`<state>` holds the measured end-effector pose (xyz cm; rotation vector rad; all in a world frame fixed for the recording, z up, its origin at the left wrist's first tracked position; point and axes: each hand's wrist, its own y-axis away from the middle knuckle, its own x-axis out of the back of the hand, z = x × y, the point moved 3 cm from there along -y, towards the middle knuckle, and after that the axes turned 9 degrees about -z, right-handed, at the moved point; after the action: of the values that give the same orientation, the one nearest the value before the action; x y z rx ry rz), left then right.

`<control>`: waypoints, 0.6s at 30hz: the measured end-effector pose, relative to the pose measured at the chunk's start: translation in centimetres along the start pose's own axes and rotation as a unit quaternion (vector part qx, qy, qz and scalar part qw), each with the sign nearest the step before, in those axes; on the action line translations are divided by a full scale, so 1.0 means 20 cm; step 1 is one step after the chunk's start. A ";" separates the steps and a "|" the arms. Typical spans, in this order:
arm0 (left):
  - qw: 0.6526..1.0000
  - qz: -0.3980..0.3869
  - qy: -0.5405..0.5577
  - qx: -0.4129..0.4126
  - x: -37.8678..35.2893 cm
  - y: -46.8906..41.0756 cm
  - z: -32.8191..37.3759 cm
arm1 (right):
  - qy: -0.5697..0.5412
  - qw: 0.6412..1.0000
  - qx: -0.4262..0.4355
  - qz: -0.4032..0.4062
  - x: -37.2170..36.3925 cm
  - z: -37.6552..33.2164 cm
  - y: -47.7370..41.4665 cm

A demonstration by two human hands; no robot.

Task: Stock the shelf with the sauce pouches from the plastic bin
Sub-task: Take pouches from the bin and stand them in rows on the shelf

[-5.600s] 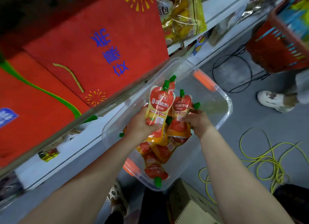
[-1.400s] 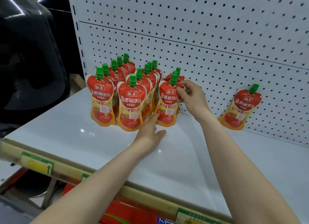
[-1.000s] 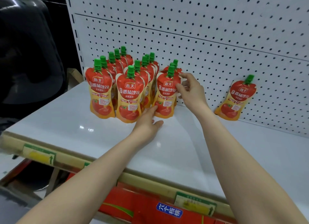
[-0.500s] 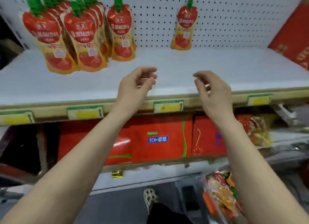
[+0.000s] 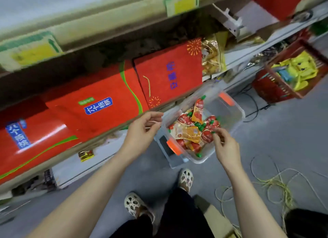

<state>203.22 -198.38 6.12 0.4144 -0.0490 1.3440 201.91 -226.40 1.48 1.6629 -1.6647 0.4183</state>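
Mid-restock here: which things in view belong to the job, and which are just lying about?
Job: sauce pouches; plastic bin holding them; upper shelf; left hand and right hand, both empty, by the bin.

Lying about: red cartons; red basket; yellow cord; black cable; cardboard box.

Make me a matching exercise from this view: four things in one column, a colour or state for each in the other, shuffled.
Things:
1 bin
2 basket
3 cord
4 boxes

Descriptions:
A yellow-green, looped on the floor
B red, blue lettering
C clear, holding pouches
D red, holding yellow packets

Pairs: 1-C, 2-D, 3-A, 4-B
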 end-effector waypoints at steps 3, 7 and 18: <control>0.998 -0.040 -0.002 0.047 -0.27 -0.19 -0.11 | 0.014 0.997 -0.058 -0.040 0.02 0.24 -0.20; 0.992 -0.056 -0.034 0.111 -0.62 -0.46 -0.30 | 0.042 0.984 -0.125 -0.116 -0.03 0.54 -0.63; 0.952 -0.059 -0.210 0.214 -1.15 -1.02 -0.92 | -0.074 0.942 -0.215 -0.248 -0.57 0.92 -1.61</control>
<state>213.44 -217.41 -22.55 1.0524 -0.0848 1.1243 226.70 -234.36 -27.30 1.7181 -1.2512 -0.3038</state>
